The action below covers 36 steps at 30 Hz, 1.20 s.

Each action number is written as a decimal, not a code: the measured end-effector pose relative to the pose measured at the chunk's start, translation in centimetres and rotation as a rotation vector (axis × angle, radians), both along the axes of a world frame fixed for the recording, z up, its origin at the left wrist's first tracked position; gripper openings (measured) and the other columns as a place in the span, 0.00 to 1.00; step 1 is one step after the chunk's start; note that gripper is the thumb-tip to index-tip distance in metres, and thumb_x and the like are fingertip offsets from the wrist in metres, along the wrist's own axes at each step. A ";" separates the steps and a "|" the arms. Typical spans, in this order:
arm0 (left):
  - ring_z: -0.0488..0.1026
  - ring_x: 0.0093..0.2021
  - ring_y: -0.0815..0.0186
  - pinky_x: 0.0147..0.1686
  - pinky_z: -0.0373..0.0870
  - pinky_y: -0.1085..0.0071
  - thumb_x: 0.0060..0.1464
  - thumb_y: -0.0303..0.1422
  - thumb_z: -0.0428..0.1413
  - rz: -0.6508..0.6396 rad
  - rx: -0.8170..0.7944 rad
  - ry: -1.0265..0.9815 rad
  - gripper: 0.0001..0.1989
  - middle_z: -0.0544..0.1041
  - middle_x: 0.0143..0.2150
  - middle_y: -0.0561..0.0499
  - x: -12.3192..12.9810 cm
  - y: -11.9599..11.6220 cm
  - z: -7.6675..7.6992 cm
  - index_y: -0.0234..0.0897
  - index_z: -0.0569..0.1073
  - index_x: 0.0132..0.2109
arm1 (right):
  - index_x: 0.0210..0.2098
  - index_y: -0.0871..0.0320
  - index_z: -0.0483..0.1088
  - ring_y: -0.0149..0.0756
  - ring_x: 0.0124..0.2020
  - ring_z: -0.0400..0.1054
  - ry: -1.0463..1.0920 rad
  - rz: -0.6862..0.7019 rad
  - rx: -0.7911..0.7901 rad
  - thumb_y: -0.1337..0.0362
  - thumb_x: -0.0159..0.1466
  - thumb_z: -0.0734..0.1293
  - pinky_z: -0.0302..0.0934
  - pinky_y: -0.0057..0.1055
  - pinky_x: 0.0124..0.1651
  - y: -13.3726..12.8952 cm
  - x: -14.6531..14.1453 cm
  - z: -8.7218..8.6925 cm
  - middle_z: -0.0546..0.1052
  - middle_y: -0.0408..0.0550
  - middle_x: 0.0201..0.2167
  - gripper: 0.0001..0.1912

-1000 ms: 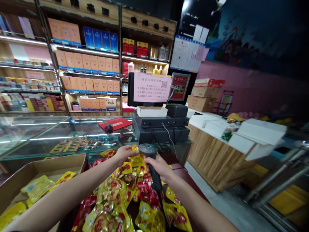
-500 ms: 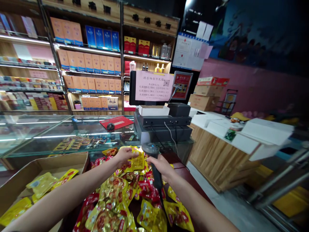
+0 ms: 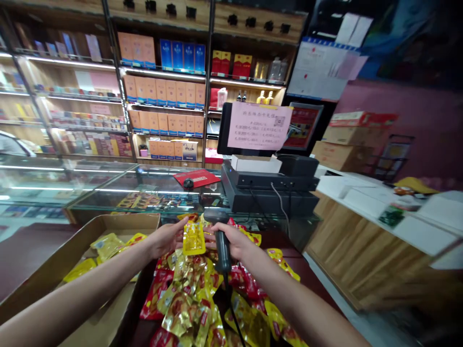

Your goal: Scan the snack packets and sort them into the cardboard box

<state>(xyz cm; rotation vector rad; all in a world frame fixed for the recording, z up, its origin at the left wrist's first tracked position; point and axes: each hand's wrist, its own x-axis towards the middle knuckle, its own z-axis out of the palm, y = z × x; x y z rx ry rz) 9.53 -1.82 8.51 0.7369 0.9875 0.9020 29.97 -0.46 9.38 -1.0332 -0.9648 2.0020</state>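
Observation:
A yellow snack packet (image 3: 194,238) is held up in my left hand (image 3: 168,240), its flat face toward me. My right hand (image 3: 234,241) is wrapped round the dark handle of a barcode scanner (image 3: 223,250). The scanner's head sits just right of the packet, and its cable runs down toward me. Some fingers of my right hand reach behind the scanner to the packet's edge; whether they touch it I cannot tell. Beneath both hands lies a heap of red, yellow and gold snack packets (image 3: 188,303) on a dark red table (image 3: 307,284).
To the left stands an open cardboard box (image 3: 125,221) with several yellow packets inside. Ahead is a glass display counter (image 3: 115,188) with a red folder (image 3: 202,178) and a black cash drawer (image 3: 267,200) under a monitor. A wooden counter (image 3: 343,250) stands at right.
The view has turned left, so the room has shifted right. The packet has come to face me squarely, and the scanner has moved close beside it, its head tilting left.

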 end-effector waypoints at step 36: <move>0.63 0.59 0.58 0.51 0.65 0.68 0.42 0.46 0.63 -0.015 0.085 0.318 0.26 0.68 0.59 0.43 2.3 -3.2 -1.7 0.37 0.75 0.47 | 0.29 0.62 0.67 0.41 0.41 0.73 0.069 -0.053 -0.055 0.72 0.49 0.65 0.68 0.39 0.44 -0.7 6.3 -0.3 0.77 0.54 0.35 0.07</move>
